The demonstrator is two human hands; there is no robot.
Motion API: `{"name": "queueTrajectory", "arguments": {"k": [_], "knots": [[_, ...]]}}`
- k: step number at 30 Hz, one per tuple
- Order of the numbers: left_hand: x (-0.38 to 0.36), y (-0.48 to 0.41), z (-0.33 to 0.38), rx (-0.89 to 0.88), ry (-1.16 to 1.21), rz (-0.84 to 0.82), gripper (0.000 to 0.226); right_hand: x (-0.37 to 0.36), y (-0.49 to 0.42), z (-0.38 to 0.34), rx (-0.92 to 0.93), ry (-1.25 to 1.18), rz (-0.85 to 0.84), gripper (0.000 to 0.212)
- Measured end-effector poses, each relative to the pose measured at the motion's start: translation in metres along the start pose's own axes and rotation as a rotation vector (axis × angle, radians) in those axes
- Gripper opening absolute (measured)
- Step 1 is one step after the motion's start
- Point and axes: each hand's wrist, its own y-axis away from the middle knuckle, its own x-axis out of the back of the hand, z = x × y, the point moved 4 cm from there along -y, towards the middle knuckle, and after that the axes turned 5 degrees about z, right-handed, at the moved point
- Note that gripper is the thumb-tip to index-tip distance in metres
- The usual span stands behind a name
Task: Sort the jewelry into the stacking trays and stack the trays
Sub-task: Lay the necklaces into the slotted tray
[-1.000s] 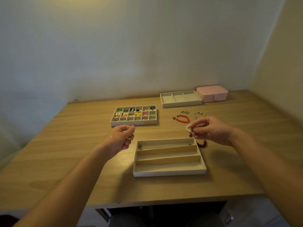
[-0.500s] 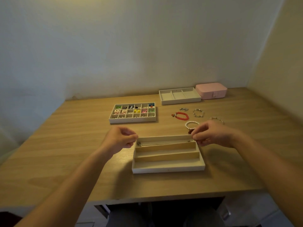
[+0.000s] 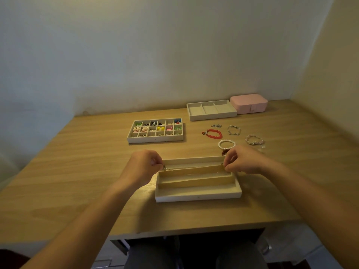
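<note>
A white tray with three long slots [image 3: 198, 196] lies in front of me. A thin silver chain [image 3: 194, 167] is stretched across its far divider. My left hand [image 3: 144, 166] pinches the chain's left end at the tray's left edge. My right hand [image 3: 240, 161] pinches the right end at the tray's right edge. Loose bracelets lie behind: a white pearl one [image 3: 226, 144], a red bead one [image 3: 213, 133], a dark red one [image 3: 225, 152] partly hidden by my right hand, and two silver-pink ones [image 3: 234, 130] [image 3: 254, 140].
A many-celled tray [image 3: 155, 139] holds small colourful earrings at the back centre. An empty three-section tray [image 3: 211, 115] and a pink jewelry box [image 3: 248, 103] stand by the wall. A small silver piece [image 3: 216, 125] lies near the bracelets. Walls close the back and right.
Both hands have come down and toward me to the ends of the near tray, and the chain now lies taut along its far divider. The view has tilted downward.
</note>
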Motion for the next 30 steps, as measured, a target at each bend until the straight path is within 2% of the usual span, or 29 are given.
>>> {"name": "queueTrajectory", "arguments": {"k": [5, 12, 22, 27, 30], "knots": [[0.002, 0.004, 0.004, -0.041, -0.044, 0.030, 0.025, -0.010, -0.004, -0.002, -0.065, 0.102, 0.051, 0.019], [0.006, 0.004, 0.012, -0.069, -0.017, 0.047, 0.025, -0.019, -0.003, 0.001, -0.124, 0.207, 0.054, 0.014], [0.003, 0.006, 0.022, -0.086, -0.004, 0.045, 0.010, -0.017, 0.005, -0.004, -0.137, 0.227, 0.154, 0.021], [0.000, 0.006, 0.027, -0.086, -0.008, 0.029, 0.020, -0.008, 0.005, -0.005, -0.133, 0.142, 0.252, 0.021], [-0.003, 0.005, 0.030, -0.093, 0.001, 0.008, 0.025, -0.005, 0.004, -0.006, -0.145, 0.143, 0.248, 0.017]]}}
